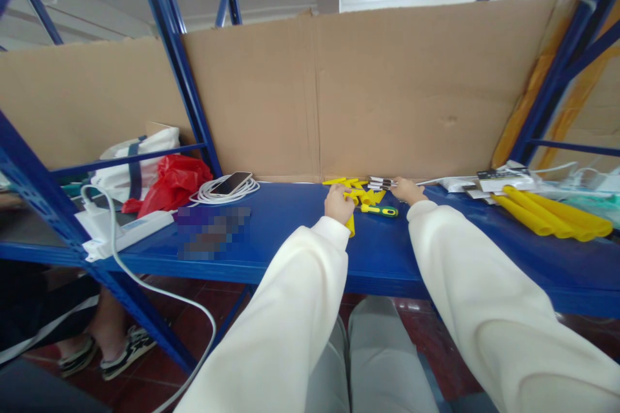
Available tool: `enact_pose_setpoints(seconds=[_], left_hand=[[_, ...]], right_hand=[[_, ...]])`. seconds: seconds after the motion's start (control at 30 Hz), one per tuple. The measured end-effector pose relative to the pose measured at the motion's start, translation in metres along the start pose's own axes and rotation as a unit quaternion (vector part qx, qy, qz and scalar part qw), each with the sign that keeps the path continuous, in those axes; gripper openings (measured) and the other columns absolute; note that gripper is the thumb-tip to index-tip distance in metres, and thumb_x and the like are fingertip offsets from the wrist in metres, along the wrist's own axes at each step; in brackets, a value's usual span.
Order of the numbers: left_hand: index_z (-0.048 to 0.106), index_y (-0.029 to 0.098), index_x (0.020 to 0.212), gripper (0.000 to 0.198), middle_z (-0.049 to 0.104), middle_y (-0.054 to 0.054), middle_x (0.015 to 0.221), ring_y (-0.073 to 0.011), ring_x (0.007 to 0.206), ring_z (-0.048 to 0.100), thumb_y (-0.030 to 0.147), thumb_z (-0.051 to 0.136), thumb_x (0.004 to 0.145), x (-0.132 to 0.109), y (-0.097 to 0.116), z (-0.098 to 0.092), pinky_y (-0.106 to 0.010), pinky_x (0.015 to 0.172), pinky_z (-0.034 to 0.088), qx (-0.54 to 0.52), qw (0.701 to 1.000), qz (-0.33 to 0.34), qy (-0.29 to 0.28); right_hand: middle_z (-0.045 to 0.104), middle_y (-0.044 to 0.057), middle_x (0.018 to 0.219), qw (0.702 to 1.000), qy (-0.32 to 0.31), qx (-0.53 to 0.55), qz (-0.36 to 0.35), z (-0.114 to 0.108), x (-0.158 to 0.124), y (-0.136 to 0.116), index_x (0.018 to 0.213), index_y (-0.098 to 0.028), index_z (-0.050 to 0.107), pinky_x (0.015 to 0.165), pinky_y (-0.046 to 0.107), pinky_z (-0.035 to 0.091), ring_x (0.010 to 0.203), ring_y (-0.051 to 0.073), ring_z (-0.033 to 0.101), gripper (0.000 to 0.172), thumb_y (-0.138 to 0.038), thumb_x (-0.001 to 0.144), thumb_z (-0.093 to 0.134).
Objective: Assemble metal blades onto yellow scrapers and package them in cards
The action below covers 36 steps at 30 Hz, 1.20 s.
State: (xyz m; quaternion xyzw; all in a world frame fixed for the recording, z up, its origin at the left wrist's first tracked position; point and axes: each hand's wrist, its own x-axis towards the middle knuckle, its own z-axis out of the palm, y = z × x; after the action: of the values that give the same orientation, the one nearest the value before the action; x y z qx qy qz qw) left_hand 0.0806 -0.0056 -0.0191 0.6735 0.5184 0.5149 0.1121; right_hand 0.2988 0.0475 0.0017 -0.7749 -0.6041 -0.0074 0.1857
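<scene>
My left hand (340,204) is over the left side of a heap of yellow pieces (359,195) on the blue shelf. Its fingers are curled together, and whatever they hold is too small to make out. To the right of the heap, my right hand (407,191) has its fingertips closed at the end of some small black-and-white pieces (380,183). Between the two hands lies a screwdriver (382,211) with a green and yellow handle, its shaft toward my left hand. One more yellow piece (351,226) rests just below my left hand.
Yellow tubes (552,211) and white packets (504,179) lie at the right. On the left are a phone (233,183) on a coiled white cable (213,193), a red bag (177,181) and a power strip (133,232). Cardboard (387,90) walls the back. A person's legs (109,316) show lower left.
</scene>
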Motion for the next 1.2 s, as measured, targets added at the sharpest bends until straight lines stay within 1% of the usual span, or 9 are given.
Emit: enact_pose_setpoints(seconds=[0.1,0.2,0.3,0.4,0.63,0.8,0.93,1.07,1.2], left_hand=[[0.077,0.018,0.088,0.029,0.071,-0.008,0.112,-0.0212,0.108,0.069,-0.002,0.059,0.075,0.001,-0.001,0.001,-0.033,0.103,0.055,0.001,1.000,0.004,0.001],[0.077,0.020,0.088,0.030,0.071,-0.007,0.111,-0.0208,0.107,0.069,-0.002,0.060,0.075,0.002,-0.003,0.002,-0.034,0.102,0.056,-0.001,1.000,0.009,0.003],[0.077,0.021,0.088,0.031,0.071,-0.006,0.110,-0.0205,0.105,0.070,-0.001,0.060,0.074,0.002,-0.003,0.003,-0.034,0.102,0.056,0.001,1.000,0.010,0.005],[0.076,0.020,0.087,0.030,0.071,-0.007,0.110,-0.0207,0.104,0.070,-0.002,0.060,0.075,0.001,-0.003,0.003,-0.034,0.102,0.056,0.006,1.000,0.008,0.005],[0.074,0.021,0.083,0.029,0.071,-0.006,0.107,-0.0204,0.107,0.069,-0.004,0.060,0.075,0.001,-0.001,0.002,-0.032,0.103,0.054,0.002,1.000,0.013,0.004],[0.075,0.019,0.084,0.029,0.071,-0.008,0.110,-0.0210,0.109,0.068,-0.004,0.059,0.075,0.000,0.000,0.001,-0.032,0.104,0.054,0.000,1.000,0.010,0.000],[0.076,0.020,0.085,0.030,0.072,-0.007,0.108,-0.0213,0.108,0.068,-0.003,0.059,0.074,0.000,-0.001,0.002,-0.034,0.106,0.053,-0.002,1.000,0.013,0.003],[0.076,0.021,0.085,0.031,0.071,-0.006,0.107,-0.0203,0.108,0.068,-0.003,0.059,0.074,0.001,-0.003,0.003,-0.033,0.106,0.053,-0.001,1.000,0.015,0.006],[0.076,0.021,0.084,0.031,0.071,-0.006,0.106,-0.0211,0.107,0.069,-0.003,0.059,0.074,0.001,-0.004,0.003,-0.033,0.106,0.053,-0.003,1.000,0.014,0.007]], right_hand=[[0.059,0.018,0.149,1.000,-0.009,0.000,-0.022,0.001,-0.001,0.003,0.148,-0.026,0.057,0.113,0.063,0.038,0.138,0.038,0.055,0.051,-0.034,0.099,0.046],[0.051,0.018,0.157,1.000,-0.021,-0.003,-0.021,0.003,0.002,0.005,0.153,-0.031,0.051,0.114,0.064,0.038,0.143,0.039,0.050,0.055,-0.038,0.099,0.047],[0.048,0.016,0.159,0.999,-0.028,-0.001,-0.017,0.006,0.006,0.006,0.156,-0.035,0.047,0.113,0.065,0.039,0.143,0.040,0.049,0.058,-0.044,0.098,0.050],[0.047,0.016,0.160,0.999,-0.039,-0.004,-0.019,0.009,0.010,0.007,0.157,-0.035,0.046,0.114,0.065,0.038,0.144,0.041,0.048,0.060,-0.045,0.098,0.049],[0.052,0.015,0.155,1.000,-0.027,-0.008,-0.009,0.015,0.019,0.009,0.153,-0.039,0.051,0.112,0.068,0.040,0.142,0.042,0.050,0.059,-0.051,0.095,0.051],[0.047,0.017,0.159,0.999,-0.040,-0.006,-0.014,0.014,0.020,0.008,0.156,-0.036,0.047,0.114,0.070,0.035,0.145,0.043,0.045,0.061,-0.051,0.097,0.048],[0.046,0.016,0.160,0.999,-0.041,0.004,-0.009,0.014,0.019,0.007,0.155,-0.036,0.048,0.115,0.068,0.035,0.146,0.042,0.044,0.060,-0.051,0.097,0.048],[0.046,0.016,0.159,0.999,-0.028,0.026,0.004,0.014,0.016,0.008,0.155,-0.035,0.048,0.115,0.065,0.036,0.146,0.040,0.044,0.060,-0.053,0.098,0.048],[0.050,0.017,0.154,0.998,-0.002,0.060,0.000,0.009,0.010,0.008,0.157,-0.034,0.046,0.112,0.063,0.041,0.143,0.041,0.046,0.060,-0.051,0.099,0.045]])
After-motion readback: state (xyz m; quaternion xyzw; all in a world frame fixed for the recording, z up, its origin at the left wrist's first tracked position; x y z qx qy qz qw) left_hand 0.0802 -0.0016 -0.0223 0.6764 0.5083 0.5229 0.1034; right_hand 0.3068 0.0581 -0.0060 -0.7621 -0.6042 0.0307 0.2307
